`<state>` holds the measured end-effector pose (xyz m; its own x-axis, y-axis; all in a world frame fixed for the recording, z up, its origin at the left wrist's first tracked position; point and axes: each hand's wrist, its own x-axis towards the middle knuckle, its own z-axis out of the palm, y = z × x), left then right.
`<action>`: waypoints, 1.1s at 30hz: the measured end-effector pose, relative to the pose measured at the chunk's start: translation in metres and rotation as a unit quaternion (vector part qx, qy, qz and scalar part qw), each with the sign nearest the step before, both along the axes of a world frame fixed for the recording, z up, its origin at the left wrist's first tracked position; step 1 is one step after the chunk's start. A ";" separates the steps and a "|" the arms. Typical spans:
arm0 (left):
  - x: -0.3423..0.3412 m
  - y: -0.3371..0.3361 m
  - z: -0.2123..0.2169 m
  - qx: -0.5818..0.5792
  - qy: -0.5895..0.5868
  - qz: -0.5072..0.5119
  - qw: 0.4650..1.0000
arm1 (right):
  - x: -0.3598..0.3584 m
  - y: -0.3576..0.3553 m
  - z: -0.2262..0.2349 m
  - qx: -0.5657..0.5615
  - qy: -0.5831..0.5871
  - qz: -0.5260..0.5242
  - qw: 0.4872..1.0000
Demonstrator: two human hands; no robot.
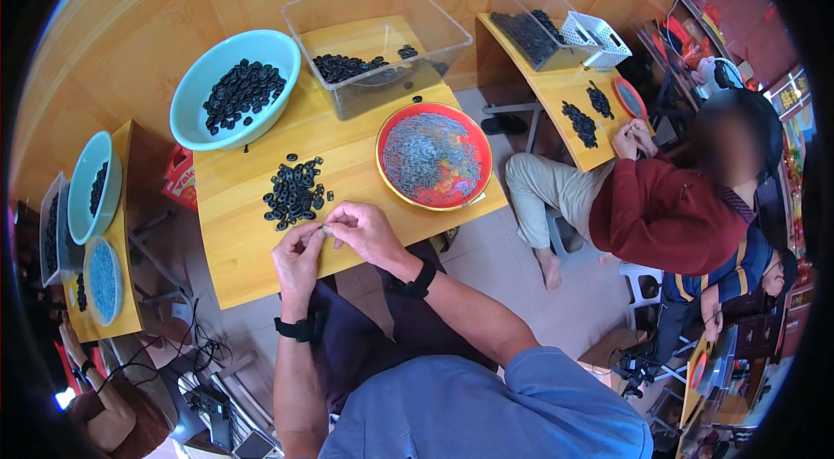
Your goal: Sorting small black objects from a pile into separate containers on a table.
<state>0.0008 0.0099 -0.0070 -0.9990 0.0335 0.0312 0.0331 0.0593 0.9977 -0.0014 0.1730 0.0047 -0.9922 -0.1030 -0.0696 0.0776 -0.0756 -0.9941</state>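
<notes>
My left hand (298,261) and my right hand (363,233) meet over the front edge of the yellow wooden table (234,272). Thumbs and fingers are pinched together at one spot, and whatever is between them is too small to make out. Just beyond my fingertips lies a loose pile of small black oval parts (294,191). To the right of the pile, a red round tray (480,139) with a yellow rim holds many thin grey pieces (426,151). A single black part (417,99) lies behind the tray.
A light-blue basin (187,116) and a clear plastic bin (382,94), both with black parts, stand at the back. On the right, a person in dark red (669,211) works at another table (556,99). At far left are another basin (80,207) and a person's arm (104,402).
</notes>
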 end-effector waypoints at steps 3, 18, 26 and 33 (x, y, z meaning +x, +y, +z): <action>0.000 0.000 0.003 0.015 -0.011 -0.009 1.000 | 0.000 0.002 -0.001 -0.011 0.002 -0.009 1.000; 0.000 -0.002 0.009 0.014 0.003 -0.004 1.000 | 0.017 0.048 0.040 0.275 0.181 -0.084 0.941; -0.001 -0.004 -0.003 0.024 -0.008 -0.018 1.000 | 0.005 0.179 0.073 0.536 0.045 -0.027 0.843; 0.001 -0.003 0.001 0.023 -0.018 -0.012 1.000 | -0.004 0.173 0.072 0.562 0.024 0.096 0.822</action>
<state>0.0016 0.0070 -0.0060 -0.9984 0.0566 -0.0028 -0.0021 0.0131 0.9999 -0.0056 0.3460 0.0763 -0.9698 -0.1545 -0.1888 -0.0596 0.9005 -0.4308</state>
